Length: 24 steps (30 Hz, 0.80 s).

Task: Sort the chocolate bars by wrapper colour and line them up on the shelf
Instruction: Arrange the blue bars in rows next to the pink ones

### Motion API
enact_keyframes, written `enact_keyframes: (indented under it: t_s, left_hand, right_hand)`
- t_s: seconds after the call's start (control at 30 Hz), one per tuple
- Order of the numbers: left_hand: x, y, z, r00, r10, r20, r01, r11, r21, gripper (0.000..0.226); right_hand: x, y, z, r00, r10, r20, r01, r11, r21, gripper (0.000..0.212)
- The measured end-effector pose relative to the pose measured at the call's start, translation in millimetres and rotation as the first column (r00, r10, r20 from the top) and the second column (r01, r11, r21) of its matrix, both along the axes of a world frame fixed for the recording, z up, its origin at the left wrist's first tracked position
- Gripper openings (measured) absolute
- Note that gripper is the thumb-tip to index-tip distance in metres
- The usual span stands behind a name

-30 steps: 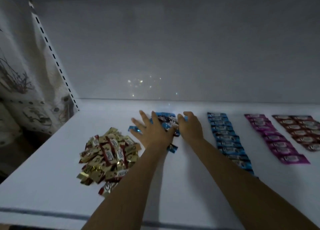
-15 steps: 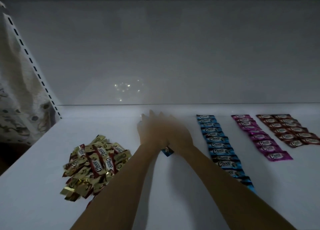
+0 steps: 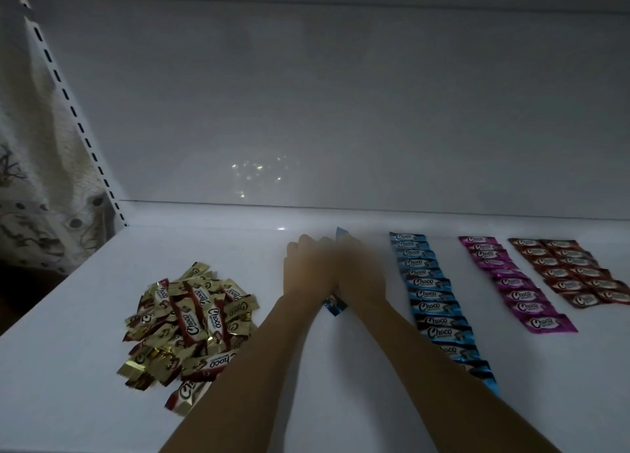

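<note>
– So, what is nearest?
– Two bare forearms reach forward over a white shelf (image 3: 85, 350). To their left, a loose heap of gold and red chocolate bars (image 3: 191, 326) lies on it.
– And the hands?
– They are side by side at mid shelf, pressed together. The left hand (image 3: 306, 272) curls its fingers over a bunch of blue bars (image 3: 335, 306). One wrapper end shows between the wrists, and another tip pokes out past the fingertips. The right hand (image 3: 361, 275) is blurred, so its grip cannot be told.
– What is already sorted?
– Right of the hands, a row of blue bars (image 3: 433, 302) runs front to back. Next come a row of magenta bars (image 3: 511, 282) and a double row of dark red bars (image 3: 572, 275), each apart from the next.
– Behind?
– A plain white back panel (image 3: 341, 111), with a slotted upright (image 3: 73, 111) and patterned cloth (image 3: 30, 196) at far left.
</note>
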<state>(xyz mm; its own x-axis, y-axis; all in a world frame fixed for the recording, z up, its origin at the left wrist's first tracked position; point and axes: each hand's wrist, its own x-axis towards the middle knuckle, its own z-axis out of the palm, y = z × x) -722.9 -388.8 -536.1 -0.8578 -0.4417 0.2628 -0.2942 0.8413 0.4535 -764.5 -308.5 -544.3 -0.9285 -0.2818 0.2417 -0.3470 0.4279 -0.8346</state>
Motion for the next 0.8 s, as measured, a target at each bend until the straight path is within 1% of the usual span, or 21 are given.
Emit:
enact_keyframes:
  t_s: [0.07, 0.1, 0.17, 0.2, 0.27, 0.3, 0.37, 0.4, 0.5, 0.57, 0.63, 0.7, 0.77, 0.8]
  left_hand:
    - [5, 1, 0, 0.998, -0.031, -0.058, 0.038, 0.993, 0.115, 0.043]
    - [9, 2, 0, 0.995, -0.019, -0.1, 0.035, 0.986, 0.164, 0.05]
    - [17, 5, 1, 0.985, 0.042, -0.168, -0.006, 0.977, 0.212, 0.052]
    - [21, 7, 1, 0.979, 0.068, -0.193, -0.022, 0.973, 0.229, 0.05]
    - [29, 9, 1, 0.971, 0.092, -0.221, -0.03, 0.963, 0.269, 0.052]
    - [34, 10, 1, 0.974, 0.09, -0.208, -0.026, 0.957, 0.289, 0.056]
    - [42, 11, -1, 0.99, 0.047, -0.13, -0.006, 0.954, 0.299, 0.077]
    - [46, 12, -3, 0.997, 0.021, -0.071, -0.002, 0.965, 0.262, 0.09]
    - [52, 16, -9, 0.993, -0.014, 0.117, 0.008, 0.999, 0.051, 0.12]
    - [48, 19, -11, 0.986, 0.02, 0.167, -0.021, 1.0, 0.005, 0.13]
    - [40, 19, -11, 0.988, 0.064, 0.142, -0.067, 0.998, 0.014, 0.128]
    - [32, 16, -10, 0.99, 0.089, 0.107, -0.093, 0.995, 0.032, 0.123]
    - [26, 13, -9, 0.991, 0.099, 0.095, -0.103, 0.994, 0.04, 0.112]
    - [24, 12, -8, 0.992, 0.107, 0.071, -0.11, 0.993, 0.031, 0.103]
  right_hand:
    - [2, 0, 0, 1.0, -0.014, -0.006, 0.014, 1.0, 0.002, 0.041]
    - [3, 1, 0, 1.0, -0.026, 0.004, 0.026, 1.0, -0.004, 0.042]
    - [4, 2, 5, 0.999, -0.021, 0.031, 0.022, 1.0, -0.006, 0.045]
    - [5, 3, 9, 0.999, -0.007, 0.053, 0.006, 1.0, 0.009, 0.046]
    - [5, 1, 20, 0.993, 0.026, 0.115, -0.038, 0.994, 0.1, 0.052]
    - [3, -1, 25, 0.987, 0.045, 0.154, -0.069, 0.986, 0.155, 0.056]
    - [-2, -8, 31, 0.969, 0.081, 0.233, -0.129, 0.971, 0.203, 0.06]
    - [-4, -9, 33, 0.96, 0.094, 0.264, -0.153, 0.965, 0.211, 0.059]
    - [-11, -9, 41, 0.932, 0.188, 0.309, -0.275, 0.923, 0.268, 0.056]
    - [-11, -6, 49, 0.903, 0.272, 0.334, -0.372, 0.882, 0.289, 0.053]
    - [-12, -3, 49, 0.895, 0.274, 0.352, -0.374, 0.89, 0.26, 0.05]
    - [-10, -2, 45, 0.892, 0.212, 0.399, -0.293, 0.944, 0.154, 0.047]
    - [-6, -2, 40, 0.879, 0.162, 0.448, -0.209, 0.976, 0.056, 0.041]
    - [-5, -3, 38, 0.878, 0.154, 0.454, -0.182, 0.983, 0.018, 0.037]
